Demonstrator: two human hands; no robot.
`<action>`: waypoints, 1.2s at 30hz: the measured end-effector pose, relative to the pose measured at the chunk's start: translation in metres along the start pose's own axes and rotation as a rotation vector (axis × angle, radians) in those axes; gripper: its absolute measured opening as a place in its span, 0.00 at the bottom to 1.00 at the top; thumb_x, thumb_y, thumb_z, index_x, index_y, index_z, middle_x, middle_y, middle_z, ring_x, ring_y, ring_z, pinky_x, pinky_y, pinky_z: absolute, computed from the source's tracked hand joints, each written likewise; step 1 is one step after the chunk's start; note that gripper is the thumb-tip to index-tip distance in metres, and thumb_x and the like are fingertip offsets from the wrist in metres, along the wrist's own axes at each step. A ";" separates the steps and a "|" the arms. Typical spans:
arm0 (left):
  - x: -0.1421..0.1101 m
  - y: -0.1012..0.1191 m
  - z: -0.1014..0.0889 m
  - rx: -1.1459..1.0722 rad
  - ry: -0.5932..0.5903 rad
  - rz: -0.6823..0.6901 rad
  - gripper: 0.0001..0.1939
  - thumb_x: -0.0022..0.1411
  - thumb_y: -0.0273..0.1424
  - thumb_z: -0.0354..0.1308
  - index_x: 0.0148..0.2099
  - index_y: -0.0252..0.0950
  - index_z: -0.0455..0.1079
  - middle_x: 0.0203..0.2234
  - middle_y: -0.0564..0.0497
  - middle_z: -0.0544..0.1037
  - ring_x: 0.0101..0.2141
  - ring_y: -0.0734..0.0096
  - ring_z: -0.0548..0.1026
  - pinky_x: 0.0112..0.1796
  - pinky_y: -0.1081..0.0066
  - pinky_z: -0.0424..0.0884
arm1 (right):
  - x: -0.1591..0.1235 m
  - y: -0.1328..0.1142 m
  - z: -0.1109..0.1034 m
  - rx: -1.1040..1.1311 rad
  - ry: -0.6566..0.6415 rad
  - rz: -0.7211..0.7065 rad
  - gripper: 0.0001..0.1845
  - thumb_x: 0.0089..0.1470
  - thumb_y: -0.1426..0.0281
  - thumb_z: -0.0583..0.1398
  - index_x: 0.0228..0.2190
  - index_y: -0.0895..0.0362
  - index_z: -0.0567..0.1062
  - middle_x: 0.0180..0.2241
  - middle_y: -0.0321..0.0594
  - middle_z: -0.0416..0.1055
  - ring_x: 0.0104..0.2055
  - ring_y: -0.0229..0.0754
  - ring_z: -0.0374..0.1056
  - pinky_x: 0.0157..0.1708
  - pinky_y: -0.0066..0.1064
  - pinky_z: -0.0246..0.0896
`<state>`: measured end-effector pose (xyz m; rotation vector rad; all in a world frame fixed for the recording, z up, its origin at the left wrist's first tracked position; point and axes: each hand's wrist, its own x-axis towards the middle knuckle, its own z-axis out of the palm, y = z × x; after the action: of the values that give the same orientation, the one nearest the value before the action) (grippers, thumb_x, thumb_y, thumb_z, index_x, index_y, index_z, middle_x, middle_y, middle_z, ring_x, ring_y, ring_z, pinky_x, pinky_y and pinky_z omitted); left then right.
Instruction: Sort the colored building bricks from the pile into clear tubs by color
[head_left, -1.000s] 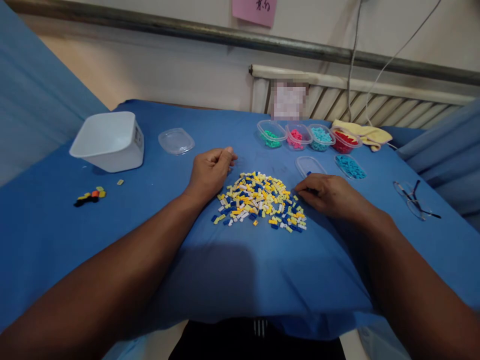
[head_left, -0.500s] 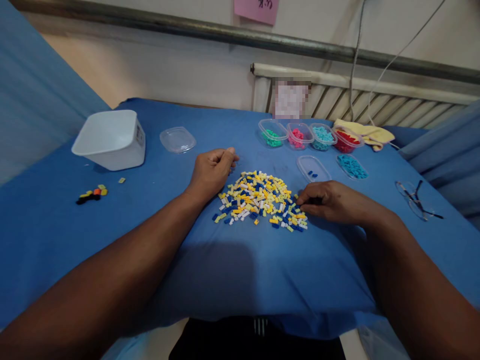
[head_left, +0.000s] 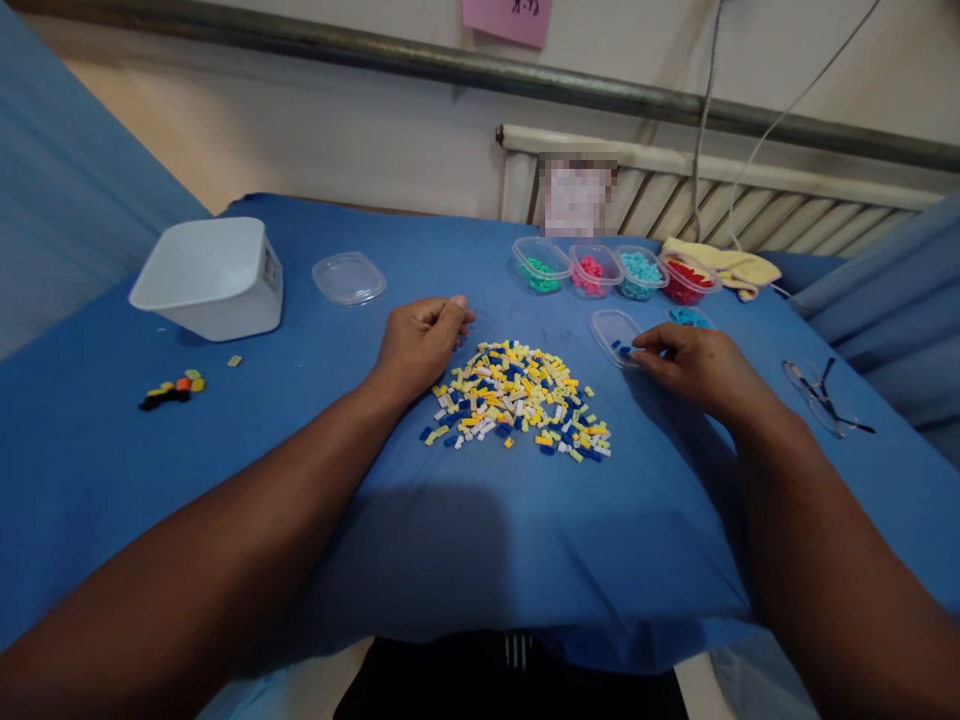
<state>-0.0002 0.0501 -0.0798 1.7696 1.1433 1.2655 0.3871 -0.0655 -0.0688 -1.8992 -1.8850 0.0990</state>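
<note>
A heap of small yellow, white and dark blue bricks (head_left: 517,398) lies on the blue cloth in front of me. My left hand (head_left: 421,340) rests on the cloth at the heap's left edge, fingers curled into a loose fist. My right hand (head_left: 697,365) reaches over the near rim of a clear shallow dish (head_left: 611,328) right of the heap, its fingertips pinched by the few dark blue bricks in that dish. Whether a brick is still in the pinch is not visible.
Behind the dish stand four clear tubs (head_left: 615,268) of green, pink, turquoise and red bricks; a fifth tub (head_left: 688,317) of blue ones shows behind my right hand. A white bin (head_left: 206,278), a clear lid (head_left: 349,277) and loose bricks (head_left: 171,390) lie left. Glasses (head_left: 821,395) lie right.
My right hand moved from the heap's right edge up and back to the clear dish. My left hand stayed in place.
</note>
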 end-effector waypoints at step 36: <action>0.000 0.001 0.001 0.000 -0.035 -0.030 0.25 0.76 0.50 0.64 0.39 0.35 0.87 0.29 0.46 0.84 0.30 0.68 0.79 0.35 0.69 0.74 | -0.001 -0.023 -0.006 0.075 -0.110 -0.038 0.14 0.65 0.57 0.65 0.43 0.53 0.86 0.33 0.41 0.84 0.33 0.48 0.78 0.34 0.37 0.64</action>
<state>0.0010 0.0497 -0.0794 1.7612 1.1463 1.2126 0.3683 -0.0689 -0.0553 -1.8407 -1.9598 0.2626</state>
